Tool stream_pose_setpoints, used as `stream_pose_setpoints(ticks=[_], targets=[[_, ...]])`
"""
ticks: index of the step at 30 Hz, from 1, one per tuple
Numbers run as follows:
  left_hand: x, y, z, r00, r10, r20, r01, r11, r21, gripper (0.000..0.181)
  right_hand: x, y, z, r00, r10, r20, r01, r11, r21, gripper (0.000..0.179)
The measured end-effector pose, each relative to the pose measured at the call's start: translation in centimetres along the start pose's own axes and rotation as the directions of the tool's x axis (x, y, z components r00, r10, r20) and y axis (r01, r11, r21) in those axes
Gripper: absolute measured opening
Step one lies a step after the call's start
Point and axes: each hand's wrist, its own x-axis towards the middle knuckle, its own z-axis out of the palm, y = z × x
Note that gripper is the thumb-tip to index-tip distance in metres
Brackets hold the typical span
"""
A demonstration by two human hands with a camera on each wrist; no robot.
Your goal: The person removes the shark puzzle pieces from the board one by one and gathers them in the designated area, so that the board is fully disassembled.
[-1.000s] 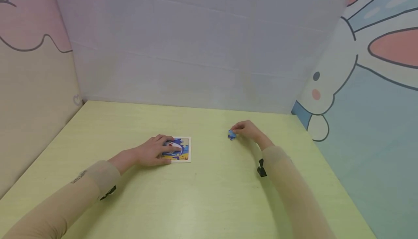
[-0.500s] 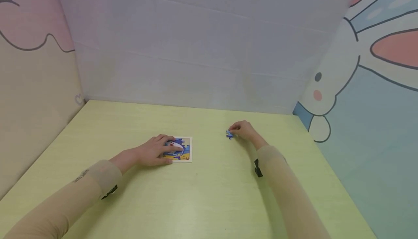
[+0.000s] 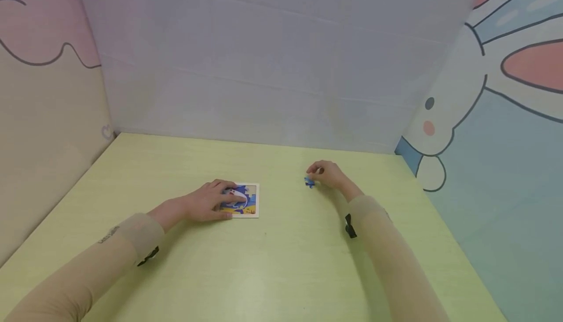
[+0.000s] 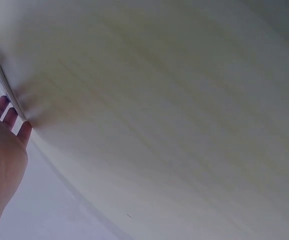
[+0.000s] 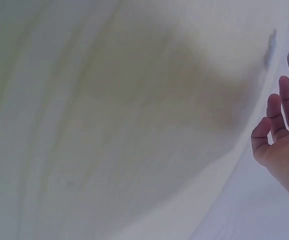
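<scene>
In the head view my left hand (image 3: 206,202) rests spread over the left part of a small jigsaw puzzle (image 3: 251,208) in a white frame. A blue and white sea animal, with yellow below it, shows in the puzzle's picture. The left wrist view shows several fingers of the left hand (image 4: 7,140) against the frame's edge (image 4: 3,80). A loose blue puzzle piece (image 3: 309,182) lies on the table to the right of the puzzle. Just above it hovers my right hand (image 3: 327,173), fingers loosely bent. In the right wrist view, the piece (image 5: 271,49) appears apart from the visible fingers.
Both hands work over a pale yellow-green table (image 3: 272,268). A grey-white wall (image 3: 264,68) stands at its far edge. On the right is a panel with a rabbit drawing (image 3: 440,117), and on the left a cream and pink panel (image 3: 48,117).
My right hand has carried the puzzle piece slightly left, then let go of it and lifted a little. The left hand stays on the puzzle.
</scene>
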Motion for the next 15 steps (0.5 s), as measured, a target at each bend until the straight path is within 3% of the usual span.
stream_pose_setpoints(ticks=[10, 15], targets=[[-0.5, -0.3, -0.2, 1.000, 0.028, -0.008, -0.028, 0.999, -0.041, 0.050, 0.2, -4.3, 0.6, 0.981, -0.188, 0.053, 0.188, 0.982, 0.003, 0.027], [-0.9, -0.5, -0.6, 1.000, 0.027, -0.004, -0.027, 1.000, -0.001, 0.049, 0.9, -6.3, 2.0, 0.965, -0.249, 0.087, 0.249, 0.968, 0.007, 0.032]])
